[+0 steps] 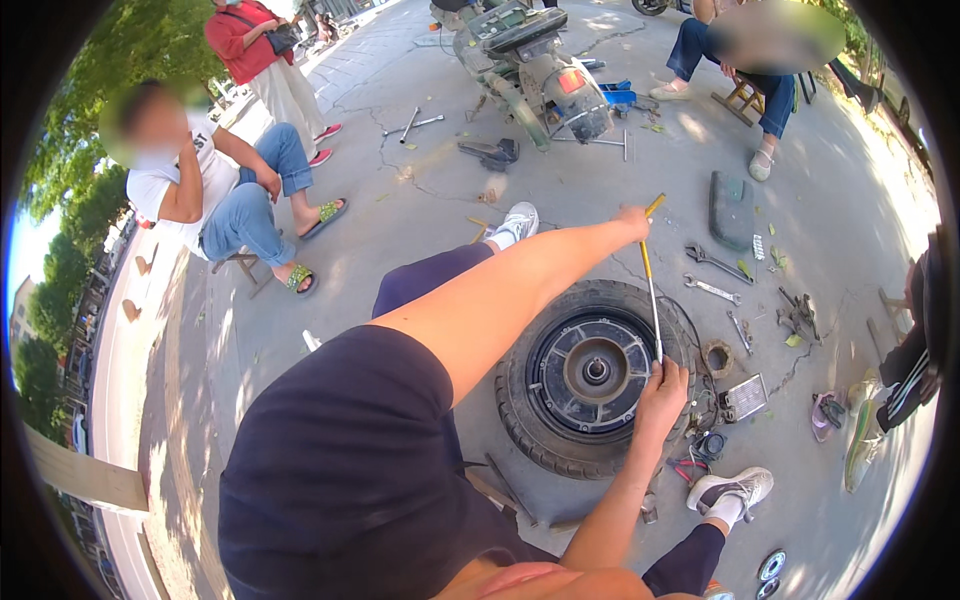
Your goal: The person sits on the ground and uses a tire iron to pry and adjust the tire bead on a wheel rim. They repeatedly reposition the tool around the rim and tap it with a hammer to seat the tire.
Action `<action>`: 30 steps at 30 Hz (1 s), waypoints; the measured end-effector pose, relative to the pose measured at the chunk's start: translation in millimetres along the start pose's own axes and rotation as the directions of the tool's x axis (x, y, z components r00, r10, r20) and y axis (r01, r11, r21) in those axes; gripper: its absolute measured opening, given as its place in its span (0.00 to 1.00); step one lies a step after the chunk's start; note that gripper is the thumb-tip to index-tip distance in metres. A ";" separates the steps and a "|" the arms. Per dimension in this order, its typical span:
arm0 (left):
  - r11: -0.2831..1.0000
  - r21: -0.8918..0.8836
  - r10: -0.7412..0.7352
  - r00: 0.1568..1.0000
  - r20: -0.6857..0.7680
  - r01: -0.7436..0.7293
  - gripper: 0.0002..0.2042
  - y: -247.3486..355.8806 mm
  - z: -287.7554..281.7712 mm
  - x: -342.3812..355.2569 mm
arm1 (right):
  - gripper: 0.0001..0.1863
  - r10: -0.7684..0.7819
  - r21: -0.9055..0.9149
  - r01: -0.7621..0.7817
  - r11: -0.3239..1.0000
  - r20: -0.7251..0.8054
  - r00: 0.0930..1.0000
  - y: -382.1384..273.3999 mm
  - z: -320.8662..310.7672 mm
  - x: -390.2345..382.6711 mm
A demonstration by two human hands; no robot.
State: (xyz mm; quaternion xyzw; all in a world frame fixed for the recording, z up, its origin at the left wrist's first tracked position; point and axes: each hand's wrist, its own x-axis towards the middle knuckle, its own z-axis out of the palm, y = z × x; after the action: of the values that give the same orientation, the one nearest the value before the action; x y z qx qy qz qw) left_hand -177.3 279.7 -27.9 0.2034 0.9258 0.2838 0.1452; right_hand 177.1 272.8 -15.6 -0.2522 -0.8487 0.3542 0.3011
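Head view: We look down on a wheel (597, 371) lying flat on grey pavement, hub face up, between the wearer's legs.
Tyre: We note a dusty grey-brown tyre (533, 437) with blocky tread round its outer edge.
Hub: We see a round black hub (567, 352) inside the tyre, with a paler, worn inner ring, raised spokes and a dark axle stub (596, 369) standing at the centre.
T-handled tool: We find the T-handled tool (650, 278) over the right side of the wheel, its crossbar and upper shaft yellow, its lower shaft bright silver.
Left hand: We observe the left hand (630, 222) closed about the crossbar at the top of the shaft; its separate fingers are too small to distinguish.
Right hand: We observe the right hand (664, 388) pinching the lower end of the shaft between thumb and fingers, above the tyre's right side. We cannot tell whether the tip touches the hub.
Tools at right: We locate an adjustable wrench (717, 262) and a combination wrench (713, 290) on the pavement beyond the tyre.
Parts at right: We locate a rusty metal ring (718, 358) and a finned metal box (744, 398) near the tyre.
Scooter: We see a scooter (530, 75) farther off, beyond the wheel.
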 end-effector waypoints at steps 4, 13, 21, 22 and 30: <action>0.998 -0.042 0.051 0.997 0.051 -0.049 0.17 57.2 22.7 20.3 | 0.08 0.025 0.002 -0.025 1.000 -0.056 0.998 -0.9 -3.8 3.8; 0.916 -0.303 0.336 0.916 0.219 -0.263 0.27 218.1 98.5 -18.0 | 0.09 0.190 0.134 -0.177 0.975 -0.088 0.978 7.7 -10.7 12.7; 0.886 -0.389 0.427 0.775 0.467 -0.254 0.30 288.5 173.3 -121.7 | 0.11 0.394 0.403 -0.336 0.852 -0.068 0.917 10.2 -8.6 10.9; 0.882 -0.385 0.448 0.737 0.507 -0.272 0.30 288.6 185.4 -132.3 | 0.12 0.383 0.382 -0.337 0.861 -0.050 0.922 11.9 -3.9 9.3; 0.843 -0.263 0.528 0.626 0.574 -0.470 0.28 277.2 222.2 -255.5 | 0.17 0.392 0.610 -0.224 0.760 -0.156 0.906 22.2 26.4 -16.4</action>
State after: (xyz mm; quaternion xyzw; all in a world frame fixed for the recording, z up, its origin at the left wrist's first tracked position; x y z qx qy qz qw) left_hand 213.2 475.8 -3.7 0.5276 0.7168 0.2689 0.3683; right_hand 175.0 264.3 -52.7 -0.3325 -0.5962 0.6016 0.4149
